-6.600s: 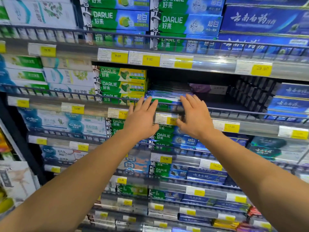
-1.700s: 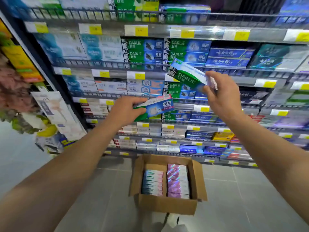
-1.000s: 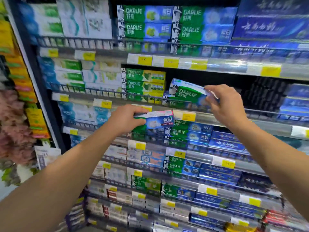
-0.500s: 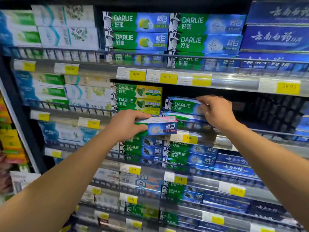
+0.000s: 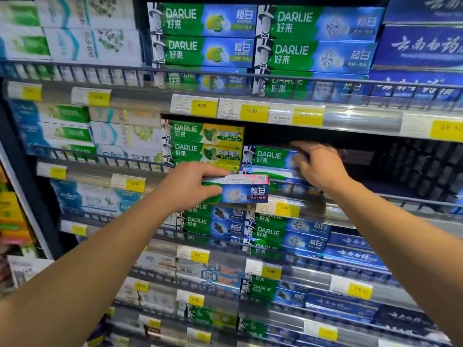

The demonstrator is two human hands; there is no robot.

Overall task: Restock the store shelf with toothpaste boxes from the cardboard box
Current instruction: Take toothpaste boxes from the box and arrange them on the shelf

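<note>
My left hand (image 5: pixel 193 184) grips a green, blue and pink Darlie toothpaste box (image 5: pixel 240 189), holding it level in front of the shelf rail. My right hand (image 5: pixel 318 164) reaches into the second shelf and holds the right end of a green and blue Darlie box (image 5: pixel 268 156), which lies on top of a short stack of like boxes (image 5: pixel 265 171). My fingers cover that box's right end. The cardboard box is out of view.
The shelf (image 5: pixel 350 118) above hangs low over the gap. A dark unfilled bay (image 5: pixel 413 166) lies right of my right hand. Green and yellow Darlie boxes (image 5: pixel 205 141) are stacked to the left. A wire rail (image 5: pixel 375 196) runs along the shelf front.
The view rose from the floor box to the shelves. My right hand carried its box up and into the shelf onto the stack. My left hand keeps its box below.
</note>
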